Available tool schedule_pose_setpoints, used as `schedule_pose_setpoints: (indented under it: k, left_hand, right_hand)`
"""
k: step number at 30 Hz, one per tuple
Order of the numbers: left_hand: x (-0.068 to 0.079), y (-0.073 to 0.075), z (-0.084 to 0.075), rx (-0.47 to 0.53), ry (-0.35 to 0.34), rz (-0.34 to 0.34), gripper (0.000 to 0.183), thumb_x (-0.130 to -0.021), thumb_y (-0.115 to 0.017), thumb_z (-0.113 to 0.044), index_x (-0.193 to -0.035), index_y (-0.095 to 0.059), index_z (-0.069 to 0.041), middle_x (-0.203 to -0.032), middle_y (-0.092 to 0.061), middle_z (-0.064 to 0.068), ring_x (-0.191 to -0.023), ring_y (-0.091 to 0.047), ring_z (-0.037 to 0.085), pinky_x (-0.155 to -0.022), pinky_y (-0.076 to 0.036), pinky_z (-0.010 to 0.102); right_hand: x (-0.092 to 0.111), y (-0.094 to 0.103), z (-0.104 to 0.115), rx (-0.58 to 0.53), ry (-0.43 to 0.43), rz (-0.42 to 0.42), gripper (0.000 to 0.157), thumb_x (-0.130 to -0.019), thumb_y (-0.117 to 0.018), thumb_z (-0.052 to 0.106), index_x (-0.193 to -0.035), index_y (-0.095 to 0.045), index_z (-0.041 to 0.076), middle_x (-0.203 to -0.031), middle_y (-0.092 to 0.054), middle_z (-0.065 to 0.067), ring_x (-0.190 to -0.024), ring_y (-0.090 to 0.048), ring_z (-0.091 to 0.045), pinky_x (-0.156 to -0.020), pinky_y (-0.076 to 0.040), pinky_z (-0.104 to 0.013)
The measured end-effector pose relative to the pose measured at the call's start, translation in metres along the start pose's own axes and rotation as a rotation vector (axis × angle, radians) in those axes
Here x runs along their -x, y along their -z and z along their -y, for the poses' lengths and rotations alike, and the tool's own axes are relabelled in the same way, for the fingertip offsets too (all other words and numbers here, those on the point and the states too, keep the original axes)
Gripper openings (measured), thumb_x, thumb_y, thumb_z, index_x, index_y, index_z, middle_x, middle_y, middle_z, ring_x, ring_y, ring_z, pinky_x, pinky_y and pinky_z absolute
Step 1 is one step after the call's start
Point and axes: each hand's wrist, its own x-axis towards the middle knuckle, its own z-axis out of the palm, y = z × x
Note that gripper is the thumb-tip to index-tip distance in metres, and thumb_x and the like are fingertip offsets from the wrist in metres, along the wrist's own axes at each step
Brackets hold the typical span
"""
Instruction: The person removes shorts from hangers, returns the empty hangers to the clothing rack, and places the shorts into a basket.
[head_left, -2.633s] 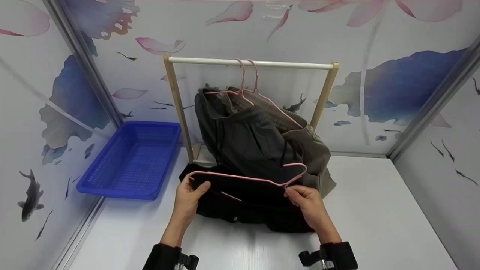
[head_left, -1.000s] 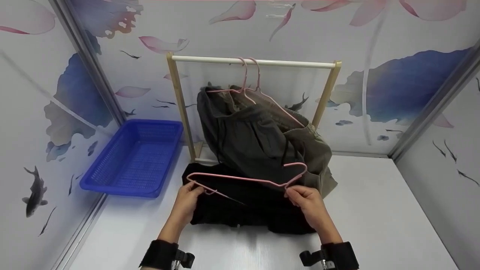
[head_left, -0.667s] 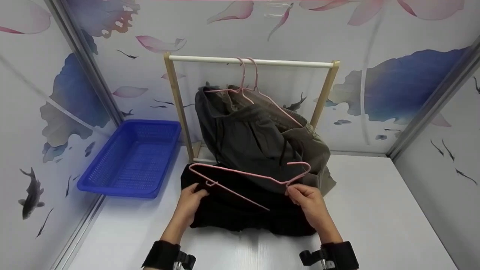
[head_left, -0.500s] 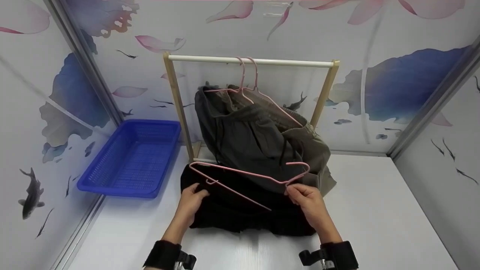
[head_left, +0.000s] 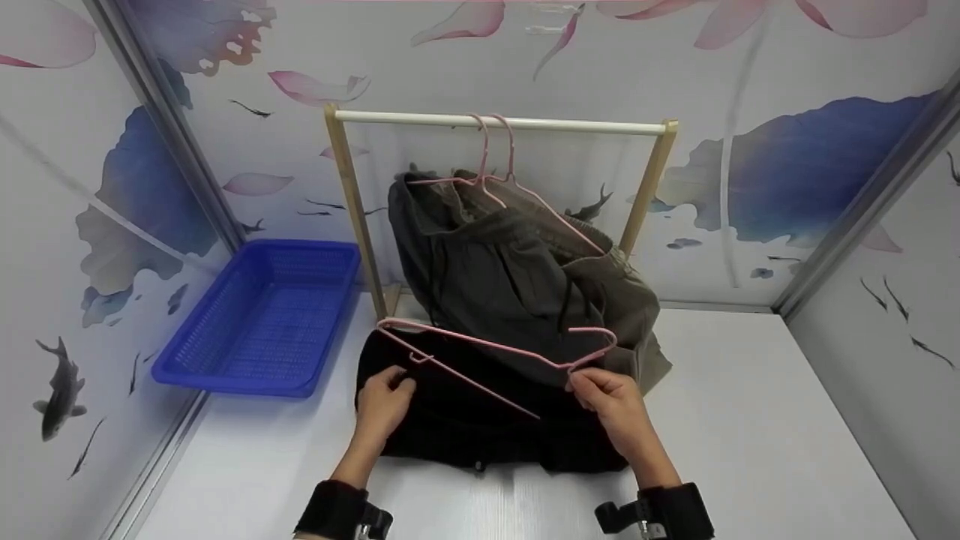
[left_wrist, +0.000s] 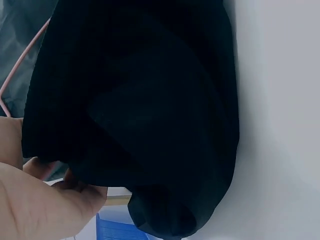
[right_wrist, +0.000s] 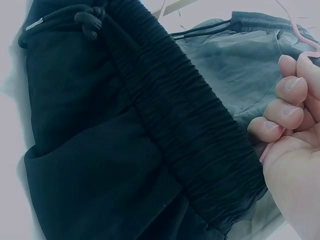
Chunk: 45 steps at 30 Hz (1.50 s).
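A pink hanger [head_left: 480, 343] is tilted over black drawstring pants [head_left: 465, 435] in the head view. Its neck is pinched between thumb and fingers of my right hand [head_left: 615, 401], the hook standing above them. My left hand [head_left: 385, 405] grips the left end of the pants' waistband, below the hanger's left corner. The left wrist view shows the dark cloth [left_wrist: 150, 95] hanging from these fingers, partly hiding them. From the right wrist, the gathered elastic waistband [right_wrist: 170, 85] and a knotted cord [right_wrist: 90, 22] show beside my curled right fingers [right_wrist: 290, 112].
Behind the black pants stands a rack with a white rod [head_left: 585, 127] and wooden posts. Dark grey pants [head_left: 495, 262] and khaki pants [head_left: 634, 300] hang there on two pink hangers. A blue basket [head_left: 322, 360] sits at the left on the white table [head_left: 750, 420].
My left hand has let go of the hanger's left end and taken hold of the black waistband. The hanger's left end has risen slightly; my right hand has kept its pinch.
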Motion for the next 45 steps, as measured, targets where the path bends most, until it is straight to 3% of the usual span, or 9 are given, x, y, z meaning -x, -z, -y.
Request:
schedule_pose_setpoints:
  k: [3, 8, 11, 16, 21, 25, 29, 35, 45]
  left_hand:
    - [0.000, 0.000, 0.001, -0.042, -0.060, -0.029, 0.025, -0.092, -0.064, -0.016, -0.109, -0.075, -0.002, -0.112, -0.071, 0.019, -0.102, -0.066, 0.033, -0.088, -0.051, 0.050]
    - [0.000, 0.000, 0.004, -0.039, -0.080, -0.043, 0.024, -0.089, -0.067, -0.017, -0.106, -0.074, -0.002, -0.101, -0.066, 0.014, -0.092, -0.061, 0.028, -0.082, -0.049, 0.045]
    - [0.001, -0.001, 0.004, -0.019, -0.073, -0.038, 0.027, -0.088, -0.071, -0.019, -0.108, -0.072, -0.002, -0.101, -0.063, 0.013, -0.092, -0.059, 0.027, -0.083, -0.048, 0.043]
    - [0.002, -0.001, 0.006, 0.024, -0.091, -0.007, 0.035, -0.091, -0.075, -0.024, -0.115, -0.068, -0.001, -0.109, -0.062, 0.015, -0.101, -0.061, 0.030, -0.090, -0.049, 0.047]
    - [0.004, 0.000, 0.007, 0.026, -0.138, 0.018, 0.035, -0.092, -0.073, -0.023, -0.118, -0.066, -0.001, -0.115, -0.062, 0.018, -0.107, -0.062, 0.032, -0.095, -0.050, 0.050]
    - [0.008, 0.002, 0.005, -0.006, -0.184, 0.018, 0.032, -0.092, -0.072, -0.019, -0.117, -0.066, 0.000, -0.117, -0.061, 0.018, -0.107, -0.061, 0.033, -0.095, -0.049, 0.050]
    - [0.014, 0.005, -0.001, -0.037, -0.251, 0.009, 0.026, -0.091, -0.071, -0.014, -0.113, -0.068, 0.000, -0.114, -0.061, 0.017, -0.106, -0.061, 0.033, -0.095, -0.049, 0.050]
    - [0.026, 0.009, -0.018, -0.086, -0.359, -0.036, 0.012, -0.091, -0.071, -0.010, -0.101, -0.071, -0.002, -0.109, -0.064, 0.013, -0.106, -0.060, 0.031, -0.092, -0.048, 0.049]
    - [0.043, 0.008, -0.044, -0.104, -0.640, -0.178, 0.009, -0.086, -0.074, -0.002, -0.095, -0.071, -0.003, -0.100, -0.063, 0.005, -0.098, -0.060, 0.022, -0.084, -0.052, 0.041]
  right_hand:
    - [0.000, 0.000, 0.000, 0.002, 0.000, 0.004, 0.019, -0.101, -0.062, 0.001, -0.085, -0.070, -0.006, -0.066, -0.048, 0.001, -0.061, -0.045, -0.008, -0.060, -0.030, -0.043]
    - [0.000, -0.002, 0.000, 0.005, 0.001, -0.001, 0.019, -0.100, -0.062, 0.001, -0.085, -0.070, -0.006, -0.067, -0.049, 0.001, -0.062, -0.046, -0.007, -0.058, -0.032, -0.039]
    - [0.000, -0.004, 0.000, -0.004, -0.003, -0.008, 0.019, -0.100, -0.061, -0.001, -0.085, -0.070, -0.008, -0.067, -0.049, 0.001, -0.062, -0.045, -0.008, -0.057, -0.034, -0.031]
    - [0.000, -0.006, -0.003, 0.001, -0.003, -0.013, 0.019, -0.100, -0.062, 0.000, -0.085, -0.070, -0.007, -0.067, -0.049, 0.001, -0.062, -0.046, -0.008, -0.057, -0.035, -0.033]
    - [0.001, -0.008, -0.005, 0.011, 0.006, -0.004, 0.019, -0.100, -0.063, 0.002, -0.085, -0.071, -0.005, -0.067, -0.050, 0.000, -0.062, -0.047, -0.008, -0.058, -0.036, -0.034]
    - [0.001, -0.009, -0.007, 0.025, -0.002, 0.006, 0.018, -0.101, -0.063, 0.003, -0.086, -0.072, -0.004, -0.068, -0.050, 0.001, -0.063, -0.047, -0.008, -0.059, -0.038, -0.027]
    - [0.002, -0.009, -0.008, 0.047, -0.013, 0.006, 0.018, -0.100, -0.064, 0.003, -0.087, -0.073, -0.003, -0.068, -0.050, 0.001, -0.064, -0.048, -0.009, -0.061, -0.040, -0.022]
    - [0.002, -0.009, -0.008, 0.054, -0.024, -0.008, 0.018, -0.100, -0.064, 0.003, -0.086, -0.073, -0.002, -0.069, -0.051, 0.000, -0.065, -0.049, -0.010, -0.061, -0.041, -0.025]
    - [0.001, -0.010, -0.011, 0.024, -0.024, 0.013, 0.018, -0.100, -0.063, 0.002, -0.086, -0.071, -0.005, -0.068, -0.047, 0.001, -0.063, -0.046, -0.008, -0.060, -0.038, -0.024]
